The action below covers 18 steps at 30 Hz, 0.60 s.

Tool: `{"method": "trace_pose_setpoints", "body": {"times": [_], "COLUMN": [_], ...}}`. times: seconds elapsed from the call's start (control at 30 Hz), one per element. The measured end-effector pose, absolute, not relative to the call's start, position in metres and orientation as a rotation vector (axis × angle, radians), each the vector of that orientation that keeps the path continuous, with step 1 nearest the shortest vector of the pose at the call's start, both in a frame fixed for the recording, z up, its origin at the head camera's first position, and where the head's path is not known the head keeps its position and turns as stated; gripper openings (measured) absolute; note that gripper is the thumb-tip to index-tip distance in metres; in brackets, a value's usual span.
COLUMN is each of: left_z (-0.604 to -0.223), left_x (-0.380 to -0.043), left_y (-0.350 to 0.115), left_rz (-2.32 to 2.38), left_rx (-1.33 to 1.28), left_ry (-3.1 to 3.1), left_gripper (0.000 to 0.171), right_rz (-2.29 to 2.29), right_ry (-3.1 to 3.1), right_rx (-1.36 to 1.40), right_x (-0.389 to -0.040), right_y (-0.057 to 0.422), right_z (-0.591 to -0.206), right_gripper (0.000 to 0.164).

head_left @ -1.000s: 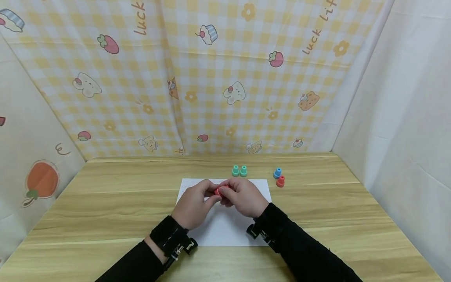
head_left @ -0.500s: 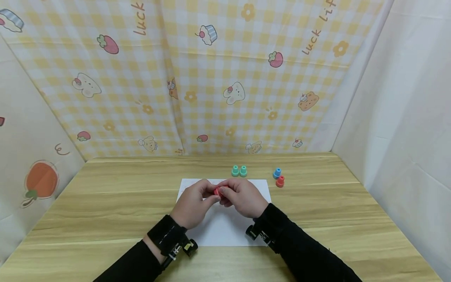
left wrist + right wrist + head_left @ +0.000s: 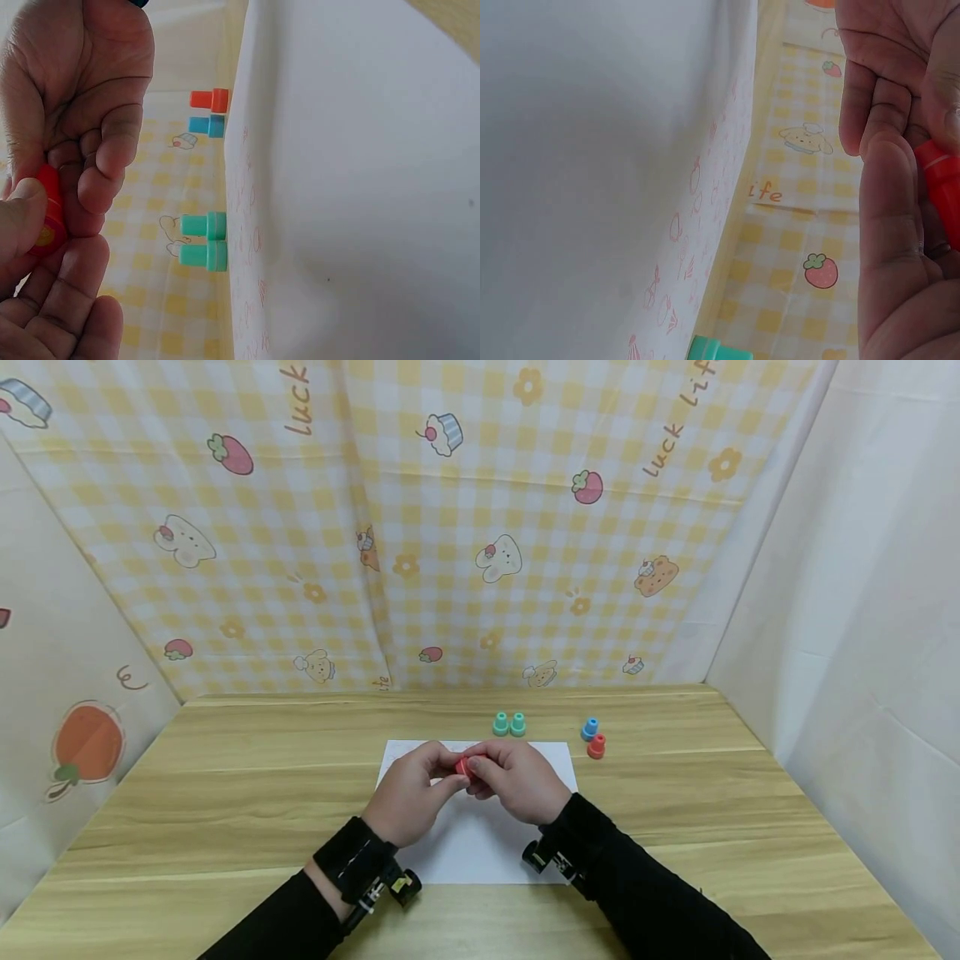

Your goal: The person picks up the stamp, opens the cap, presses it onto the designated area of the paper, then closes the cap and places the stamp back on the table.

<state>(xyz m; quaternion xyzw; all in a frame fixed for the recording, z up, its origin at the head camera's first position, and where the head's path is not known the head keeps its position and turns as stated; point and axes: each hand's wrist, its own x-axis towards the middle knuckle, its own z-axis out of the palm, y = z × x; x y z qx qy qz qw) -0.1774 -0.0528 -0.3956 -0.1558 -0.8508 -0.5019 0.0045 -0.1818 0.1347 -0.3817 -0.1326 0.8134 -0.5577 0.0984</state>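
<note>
In the head view both hands meet above the far part of a white sheet of paper (image 3: pixel 480 852). Between them is a small red toy stamp (image 3: pixel 462 767). My left hand (image 3: pixel 407 795) pinches one end with thumb and fingers, while my right hand (image 3: pixel 522 782) grips the other end, hiding much of it. The left wrist view shows the red stamp (image 3: pixel 49 214) tilted, a yellowish mark on its end face. Fine red printed figures run along the paper's far part, as the right wrist view shows on the paper (image 3: pixel 615 172).
Two green stamps (image 3: pixel 509 725) stand side by side behind the paper. To the right, a blue stamp (image 3: pixel 590 729) and another red stamp (image 3: pixel 596 747) stand close together on the wooden table (image 3: pixel 247 793). A checked yellow curtain (image 3: pixel 450 527) hangs behind the table.
The left hand and wrist have shifted very slightly to the left over the last second. Both hands keep hold of the red stamp; the other stamps stay put.
</note>
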Motion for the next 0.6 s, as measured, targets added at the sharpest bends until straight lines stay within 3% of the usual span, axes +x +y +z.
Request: {"method": "trace_pose_setpoints", "body": {"times": [0.6], "left_z": [-0.3957], "left_x": [-0.1781], "left_y": [-0.0541], "left_rz": [-1.647], "left_rx": [-0.475], "left_ry": [-2.593], "left_gripper": [0.012], "right_rz": [-1.751], "right_ry": [2.349], "right_rx": [-0.402], "right_x": [-0.1797], "right_y": [0.1342], "right_z": [-0.3817], "right_gripper": [0.021]}}
